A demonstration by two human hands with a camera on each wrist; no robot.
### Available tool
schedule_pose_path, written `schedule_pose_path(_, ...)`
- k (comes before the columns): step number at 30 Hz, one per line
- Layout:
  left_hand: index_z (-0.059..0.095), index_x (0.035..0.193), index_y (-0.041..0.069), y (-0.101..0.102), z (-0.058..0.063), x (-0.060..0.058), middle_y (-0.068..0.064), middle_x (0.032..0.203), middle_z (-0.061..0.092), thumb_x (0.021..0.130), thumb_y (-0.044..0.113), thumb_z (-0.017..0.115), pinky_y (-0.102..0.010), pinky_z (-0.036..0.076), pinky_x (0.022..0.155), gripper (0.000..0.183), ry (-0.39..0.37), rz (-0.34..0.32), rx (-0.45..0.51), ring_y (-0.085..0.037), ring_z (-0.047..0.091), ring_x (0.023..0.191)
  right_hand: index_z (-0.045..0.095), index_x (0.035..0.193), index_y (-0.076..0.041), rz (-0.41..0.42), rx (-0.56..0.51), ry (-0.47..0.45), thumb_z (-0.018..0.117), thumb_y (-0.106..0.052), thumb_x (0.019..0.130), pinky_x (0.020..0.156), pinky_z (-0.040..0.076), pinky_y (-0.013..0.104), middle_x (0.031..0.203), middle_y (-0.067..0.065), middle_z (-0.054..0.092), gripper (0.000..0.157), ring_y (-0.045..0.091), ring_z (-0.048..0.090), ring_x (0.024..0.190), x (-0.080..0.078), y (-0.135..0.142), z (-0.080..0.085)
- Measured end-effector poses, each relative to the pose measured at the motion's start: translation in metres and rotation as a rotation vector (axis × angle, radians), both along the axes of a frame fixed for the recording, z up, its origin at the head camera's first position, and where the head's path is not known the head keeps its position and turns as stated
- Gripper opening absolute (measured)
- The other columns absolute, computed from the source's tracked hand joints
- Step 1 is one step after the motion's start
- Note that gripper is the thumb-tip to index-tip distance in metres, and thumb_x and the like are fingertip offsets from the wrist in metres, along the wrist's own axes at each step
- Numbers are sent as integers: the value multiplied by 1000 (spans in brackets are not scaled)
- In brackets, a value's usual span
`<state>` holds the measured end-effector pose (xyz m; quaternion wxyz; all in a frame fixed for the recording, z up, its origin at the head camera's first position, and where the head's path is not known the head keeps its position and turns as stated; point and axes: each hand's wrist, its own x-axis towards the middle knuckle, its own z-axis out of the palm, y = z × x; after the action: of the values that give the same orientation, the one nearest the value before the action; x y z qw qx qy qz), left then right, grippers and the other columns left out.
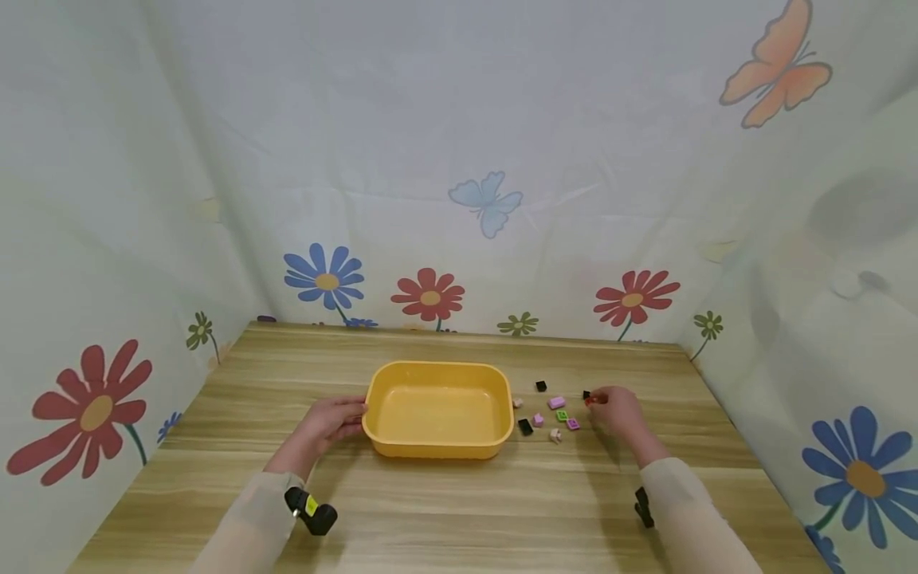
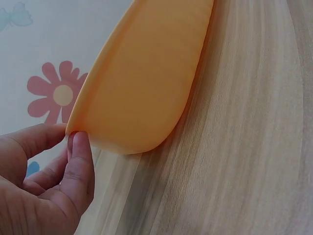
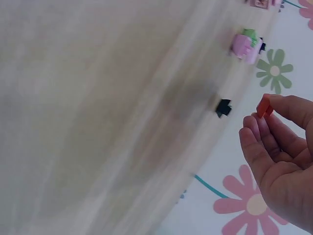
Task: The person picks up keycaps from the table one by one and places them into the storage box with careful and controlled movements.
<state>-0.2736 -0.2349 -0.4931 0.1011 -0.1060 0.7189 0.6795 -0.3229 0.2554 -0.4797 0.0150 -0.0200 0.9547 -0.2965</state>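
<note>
A yellow plastic basin [image 1: 439, 452] stands on the table. My left hand [image 1: 334, 422] is at its left end, and the left wrist view shows thumb and fingers pinching the basin's rim [image 2: 80, 108]. Right of the basin, my right hand [image 1: 618, 408] pinches a small orange-red block [image 3: 264, 105] between thumb and fingertip. Close to that hand lies a small black block [image 3: 223, 107]. Scattered between basin and right hand are several small pieces, among them a pink block [image 1: 557, 403], a green square piece [image 1: 562, 416] and a purple square piece [image 1: 573, 424].
Two more black blocks lie near the basin, one farther back [image 1: 541, 386] and one by its right side [image 1: 526, 426]. A cream piece [image 1: 555, 435] lies toward the front. The wooden table [image 1: 459, 518] meets a flowered cloth [image 1: 459, 239] at its back edge.
</note>
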Motion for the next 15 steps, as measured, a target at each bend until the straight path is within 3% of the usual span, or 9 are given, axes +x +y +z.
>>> schedule_pose_path(8,48,142,-17,2,4,-2,-32,135,62,101,4,59,-20,62,75,47,-36,20,-18,-11,69,89,66,118,16,55,18,43,64,-2,95,87,60,49,108,30,71,29,36,68,98,-3,-3,17)
schedule_pose_path(15,46,143,-17,1,4,-1,-34,138,59,102,4,58,-22,62,76,47,-28,-2,-41,-11,69,89,65,121,15,80,14,44,64,-5,97,89,59,50,110,30,71,31,39,68,102,0,-9,28)
